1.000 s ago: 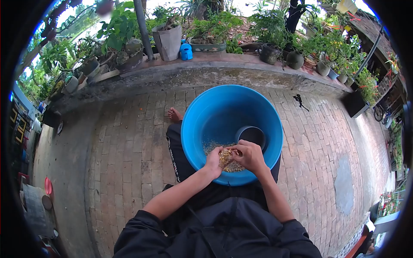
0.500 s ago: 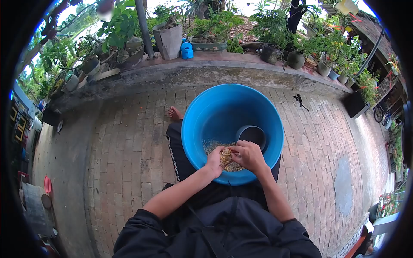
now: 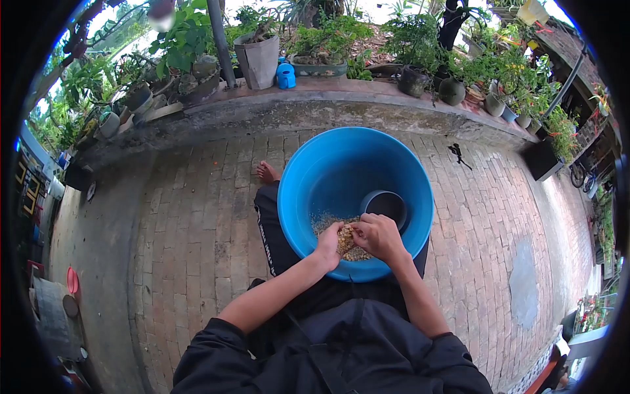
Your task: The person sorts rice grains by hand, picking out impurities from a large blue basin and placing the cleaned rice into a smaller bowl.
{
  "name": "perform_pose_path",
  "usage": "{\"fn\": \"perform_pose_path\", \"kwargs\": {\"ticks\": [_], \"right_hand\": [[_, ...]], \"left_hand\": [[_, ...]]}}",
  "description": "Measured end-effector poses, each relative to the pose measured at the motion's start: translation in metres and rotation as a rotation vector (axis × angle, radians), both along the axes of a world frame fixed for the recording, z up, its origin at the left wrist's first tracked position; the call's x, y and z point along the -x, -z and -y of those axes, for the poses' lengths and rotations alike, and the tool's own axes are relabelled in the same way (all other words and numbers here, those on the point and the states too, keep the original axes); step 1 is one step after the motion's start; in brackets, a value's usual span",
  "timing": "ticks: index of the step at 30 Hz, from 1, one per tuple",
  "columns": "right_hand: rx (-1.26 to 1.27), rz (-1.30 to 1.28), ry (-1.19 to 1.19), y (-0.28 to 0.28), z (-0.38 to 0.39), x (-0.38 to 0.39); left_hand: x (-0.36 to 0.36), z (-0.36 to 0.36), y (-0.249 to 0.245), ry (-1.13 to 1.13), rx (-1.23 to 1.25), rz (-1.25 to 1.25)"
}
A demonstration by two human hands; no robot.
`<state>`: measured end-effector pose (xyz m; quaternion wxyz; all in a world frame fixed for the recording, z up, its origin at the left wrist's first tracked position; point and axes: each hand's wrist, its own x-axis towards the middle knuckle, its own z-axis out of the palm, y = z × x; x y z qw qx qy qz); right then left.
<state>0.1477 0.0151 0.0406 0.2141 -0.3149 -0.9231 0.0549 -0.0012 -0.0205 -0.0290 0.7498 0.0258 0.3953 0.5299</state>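
A large blue tub (image 3: 295,164) sits tilted between my legs, with a dark round bowl (image 3: 386,207) inside it at the right. Yellow-brown grains (image 3: 357,253) lie at the tub's near side. My left hand (image 3: 329,245) is cupped around a small heap of the grains. Against that heap, my right hand (image 3: 377,235) has its fingers bent and pressed together; whatever is between its fingertips is too small to make out. The two hands almost touch, over the near part of the tub.
Brick paving (image 3: 190,217) surrounds the tub. Beyond it runs a low ledge (image 3: 302,108) with potted plants, a grey planter (image 3: 257,62) and a small blue container (image 3: 285,75). My bare foot (image 3: 267,172) is left of the tub. A red object (image 3: 72,280) lies far left.
Both hands stay in nearly the same place, the right fingers shifting slightly at the grains. The tub appears a little further right in view.
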Motion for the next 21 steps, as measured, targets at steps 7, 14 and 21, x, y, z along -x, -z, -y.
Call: {"fn": "perform_pose_path", "kwargs": {"ticks": [7, 14, 21], "right_hand": [[-0.003, -0.047, 0.009, -0.001, 0.001, 0.000], [0.033, -0.076, 0.013, 0.000, 0.001, 0.000], [0.031, -0.070, 0.027, 0.000, 0.001, 0.001]], "left_hand": [[0.000, 0.001, -0.003, -0.003, -0.012, 0.001], [0.000, -0.002, 0.006, 0.011, -0.020, 0.002], [-0.001, -0.001, 0.003, 0.020, -0.034, -0.008]]}}
